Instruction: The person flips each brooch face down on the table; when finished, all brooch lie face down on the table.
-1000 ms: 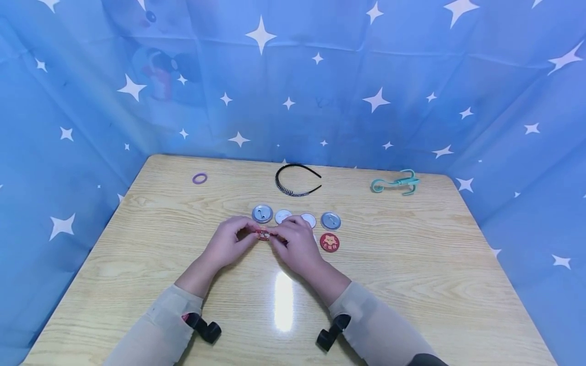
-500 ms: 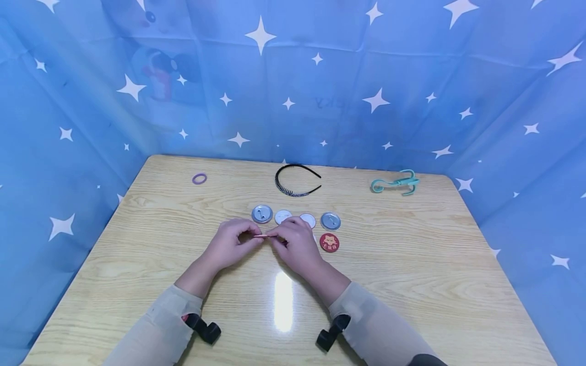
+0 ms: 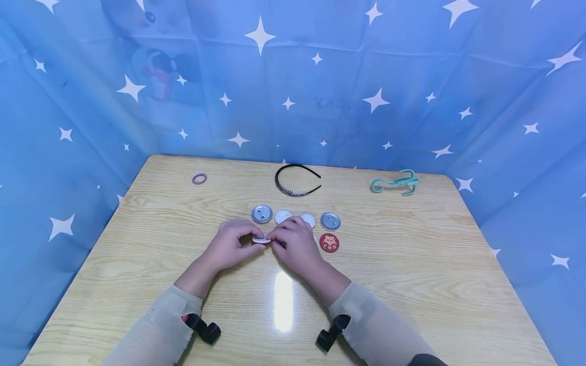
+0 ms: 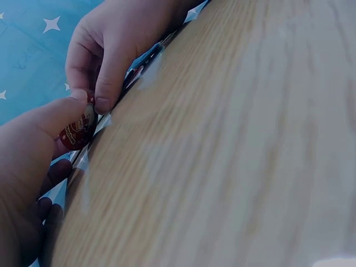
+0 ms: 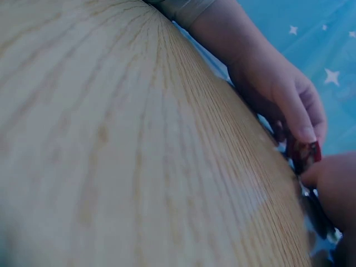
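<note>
Between my hands, just above the table, a button badge (image 3: 261, 240) is tilted, its pale back facing up in the head view. Its red printed face (image 4: 79, 130) shows in the left wrist view. My left hand (image 3: 234, 243) pinches its left edge between thumb and fingers. At the opposite edge, the thumb and fingertips of my right hand (image 3: 297, 245) pinch it too. Behind the hands lie a silver-backed badge (image 3: 262, 214), two pale ones (image 3: 282, 216), and another silver-backed badge (image 3: 330, 221). A red badge (image 3: 329, 242) lies face up right of my right hand, which partly hides another pale edge.
Toward the back of the wooden table (image 3: 412, 284) lie a purple ring (image 3: 199, 179), a black toothed headband (image 3: 286, 189) and a teal clip-like item with curved arms (image 3: 403, 182). A blue star-printed curtain (image 3: 293, 76) hangs behind.
The badge has been turned over between my fingers: its red face showed a second ago, then it stood edge-on, and now its pale back shows. The other things have stayed put.
</note>
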Tool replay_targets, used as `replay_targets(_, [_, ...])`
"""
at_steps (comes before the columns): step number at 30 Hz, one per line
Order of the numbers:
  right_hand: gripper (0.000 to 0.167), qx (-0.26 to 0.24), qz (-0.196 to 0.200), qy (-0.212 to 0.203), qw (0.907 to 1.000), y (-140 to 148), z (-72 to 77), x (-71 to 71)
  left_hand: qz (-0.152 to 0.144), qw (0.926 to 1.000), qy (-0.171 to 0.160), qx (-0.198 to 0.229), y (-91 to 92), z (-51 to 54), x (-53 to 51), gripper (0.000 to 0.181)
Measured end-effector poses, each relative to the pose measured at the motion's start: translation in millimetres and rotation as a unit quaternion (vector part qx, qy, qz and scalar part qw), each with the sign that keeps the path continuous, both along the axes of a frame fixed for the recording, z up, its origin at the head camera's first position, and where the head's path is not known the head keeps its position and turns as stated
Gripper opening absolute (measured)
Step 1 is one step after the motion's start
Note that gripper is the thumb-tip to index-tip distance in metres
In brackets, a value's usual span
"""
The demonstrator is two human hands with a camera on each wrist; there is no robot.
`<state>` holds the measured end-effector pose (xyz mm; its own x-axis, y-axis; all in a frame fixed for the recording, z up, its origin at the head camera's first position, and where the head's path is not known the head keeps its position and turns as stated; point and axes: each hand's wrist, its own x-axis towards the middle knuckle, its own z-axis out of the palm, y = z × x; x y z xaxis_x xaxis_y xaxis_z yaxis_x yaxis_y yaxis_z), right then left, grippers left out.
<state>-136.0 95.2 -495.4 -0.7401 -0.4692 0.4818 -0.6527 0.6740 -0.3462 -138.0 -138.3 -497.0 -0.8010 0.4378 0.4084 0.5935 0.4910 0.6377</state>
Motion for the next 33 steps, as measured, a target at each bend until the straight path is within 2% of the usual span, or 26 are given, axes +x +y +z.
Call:
replay_targets(14, [0.013,-0.002,0.015,-0.013,0.9998,1.5,-0.2,0.7,0.026,0.9992,-0.023,-0.019,2.1,1.9,1.2,0.022])
replay_targets(25, [0.016,0.025,0.012,-0.031,0.9991,0.8,3.4,4.2,0.028,0.9991,-0.026,-0.018,0.1,-1.4,2.7,0.023])
replay_targets(33, [0.010,0.004,0.013,-0.001,0.9999,10.0,4.0,9.3,0.030,0.9986,-0.033,-0.027,0.4,-0.7,4.4,0.023])
